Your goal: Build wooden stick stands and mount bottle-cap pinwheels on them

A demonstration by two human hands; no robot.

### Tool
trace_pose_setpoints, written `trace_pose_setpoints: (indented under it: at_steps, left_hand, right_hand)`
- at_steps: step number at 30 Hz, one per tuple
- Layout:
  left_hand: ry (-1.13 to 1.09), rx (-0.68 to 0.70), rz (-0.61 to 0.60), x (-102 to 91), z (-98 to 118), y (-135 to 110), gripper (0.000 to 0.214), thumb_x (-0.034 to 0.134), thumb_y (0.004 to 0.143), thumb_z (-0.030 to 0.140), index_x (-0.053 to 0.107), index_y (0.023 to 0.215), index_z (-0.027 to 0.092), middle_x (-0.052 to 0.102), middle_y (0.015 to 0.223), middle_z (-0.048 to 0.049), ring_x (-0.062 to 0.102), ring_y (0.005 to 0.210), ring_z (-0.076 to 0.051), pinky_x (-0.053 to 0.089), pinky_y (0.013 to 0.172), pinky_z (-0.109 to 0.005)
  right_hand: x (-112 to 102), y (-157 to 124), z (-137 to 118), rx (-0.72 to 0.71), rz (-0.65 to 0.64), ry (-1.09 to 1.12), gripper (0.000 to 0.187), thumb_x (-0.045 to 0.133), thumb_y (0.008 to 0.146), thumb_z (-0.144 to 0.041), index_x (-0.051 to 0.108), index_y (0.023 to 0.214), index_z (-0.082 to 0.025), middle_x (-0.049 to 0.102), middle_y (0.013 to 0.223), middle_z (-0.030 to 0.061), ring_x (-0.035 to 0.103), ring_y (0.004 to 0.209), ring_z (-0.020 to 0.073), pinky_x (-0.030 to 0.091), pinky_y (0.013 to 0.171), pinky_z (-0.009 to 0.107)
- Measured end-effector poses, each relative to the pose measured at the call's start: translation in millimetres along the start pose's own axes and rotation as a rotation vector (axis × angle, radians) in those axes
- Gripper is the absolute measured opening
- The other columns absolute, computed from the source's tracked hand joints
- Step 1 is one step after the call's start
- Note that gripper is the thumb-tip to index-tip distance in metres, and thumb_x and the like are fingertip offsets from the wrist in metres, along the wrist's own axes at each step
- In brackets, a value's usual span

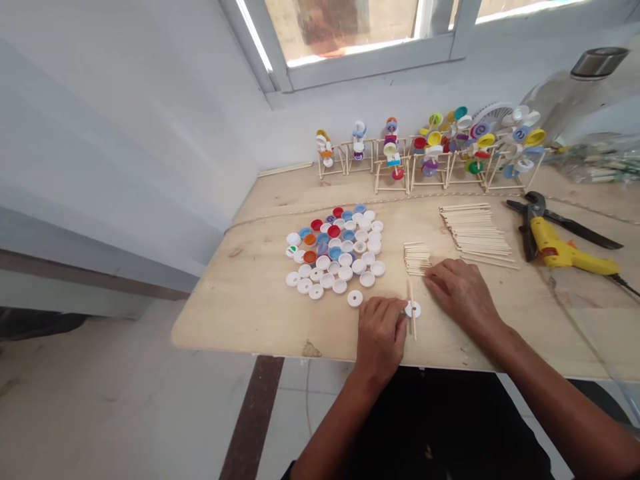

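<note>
My left hand (382,333) rests on the table with curled fingers, its fingertips at the edge of a white bottle cap (417,310). A thin wooden stick (413,327) lies lengthwise across that cap. Just left of the hand is another white cap with a hole (355,298). My right hand (463,293) has its fingers pressed together at the right end of a small pile of short wooden sticks (417,259). Whether a stick is between those fingertips is hidden. Many bottle caps (345,273), white, blue, red and orange, lie spread out to the left.
Longer sticks (475,230) lie beyond my right hand. At the right are a yellow glue gun (575,257) and black-handled cutters (580,229). Stick frames bearing coloured caps (393,163) line the wall, near a large clear bottle (565,100). A cord (425,196) crosses the table.
</note>
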State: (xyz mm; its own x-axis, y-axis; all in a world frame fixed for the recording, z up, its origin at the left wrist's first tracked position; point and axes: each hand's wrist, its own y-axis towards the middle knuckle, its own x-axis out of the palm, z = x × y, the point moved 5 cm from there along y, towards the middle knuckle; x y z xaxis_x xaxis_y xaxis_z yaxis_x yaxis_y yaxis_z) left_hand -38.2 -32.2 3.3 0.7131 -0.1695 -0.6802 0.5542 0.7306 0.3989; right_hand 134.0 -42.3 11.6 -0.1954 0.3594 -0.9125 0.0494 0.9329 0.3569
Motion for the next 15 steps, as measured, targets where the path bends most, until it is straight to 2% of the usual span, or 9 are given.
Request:
trace_pose_setpoints:
  at_steps: [4,7,15]
  left_hand:
    - [-0.002,-0.011,-0.011,0.5,-0.5,-0.1,0.022,0.052,0.083,0.010,0.061,0.101,0.019,0.068,0.096,-0.0059,0.056,0.091,-0.023,0.041,0.082,-0.039]
    - [0.002,-0.012,-0.012,0.3,-0.5,0.3,0.022,0.052,0.083,0.010,0.061,0.100,0.019,0.068,0.095,-0.0061,0.056,0.091,-0.023,0.041,0.083,-0.039]
    - [0.014,-0.005,-0.003,0.3,-0.5,-0.1,0.023,0.054,0.081,0.009,0.061,0.100,0.019,0.069,0.095,-0.0055,0.056,0.090,-0.022,0.042,0.082,-0.039]
  right_hand:
    - [2.2,6.2,-2.0,-0.012,0.023,-0.062,0.014,0.052,0.088,-0.022,0.065,0.082,-0.019,0.065,0.079,0.0059,0.053,0.075,0.0202,0.031,0.070,0.032]
    - [4.6,8.7,-1.5,-0.016,-0.006,-0.077,0.015,0.052,0.086,-0.021,0.062,0.076,-0.019,0.064,0.075,0.0047,0.053,0.075,0.0200,0.030,0.070,0.032]
    - [1.6,10.4,7.1,0.065,-0.275,-0.017,0.008,0.055,0.081,-0.021,0.061,0.076,-0.021,0.065,0.079,0.0037,0.053,0.077,0.0212,0.031,0.069,0.032]
